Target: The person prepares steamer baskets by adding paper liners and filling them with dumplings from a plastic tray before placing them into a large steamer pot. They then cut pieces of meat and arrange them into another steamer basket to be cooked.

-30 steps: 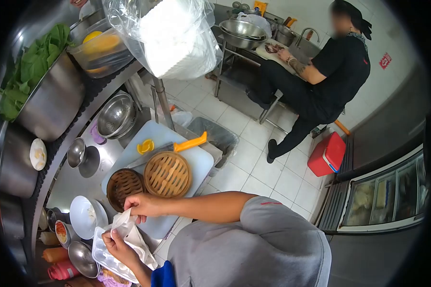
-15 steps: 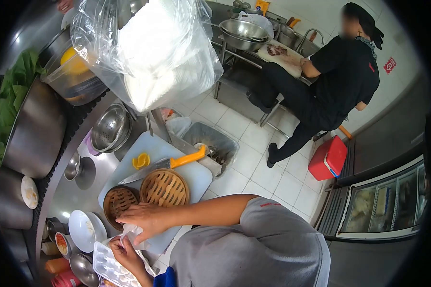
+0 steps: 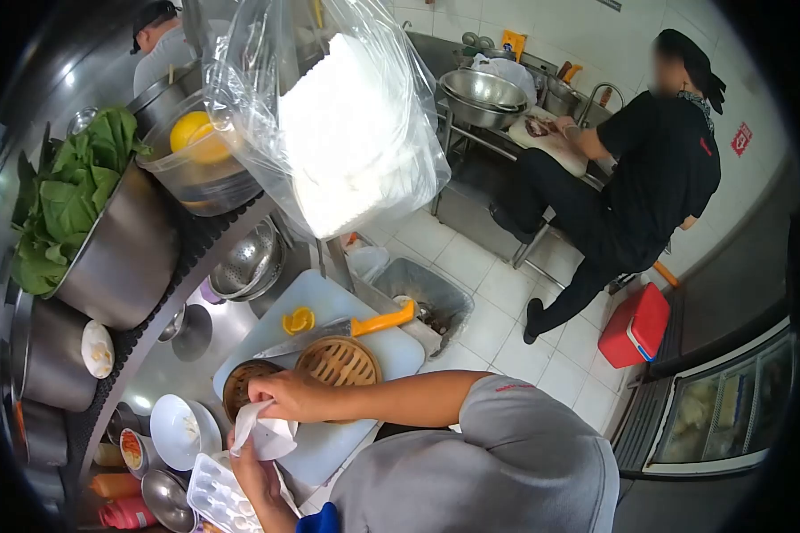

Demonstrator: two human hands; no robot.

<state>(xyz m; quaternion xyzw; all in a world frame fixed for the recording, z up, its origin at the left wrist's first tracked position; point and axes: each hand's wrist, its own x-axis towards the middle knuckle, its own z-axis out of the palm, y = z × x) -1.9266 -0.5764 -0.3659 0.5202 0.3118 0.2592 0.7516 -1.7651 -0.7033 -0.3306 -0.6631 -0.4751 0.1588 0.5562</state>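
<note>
White paper (image 3: pixel 274 435) between my hands, gripped by both; right hand (image 3: pixel 292 395) back-up, left hand (image 3: pixel 254 473) near the plastic tray (image 3: pixel 208 489).

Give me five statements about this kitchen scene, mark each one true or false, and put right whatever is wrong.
1. The left hand and the right hand are both on the white sheet. True.
2. The knife lies on the cutting board. True.
3. The handle of the knife is blue. False: it is orange.
4. Leafy greens stick up out of a metal pot. True.
5. The right hand is gripping the knife. False: no hand is on the knife.
</note>
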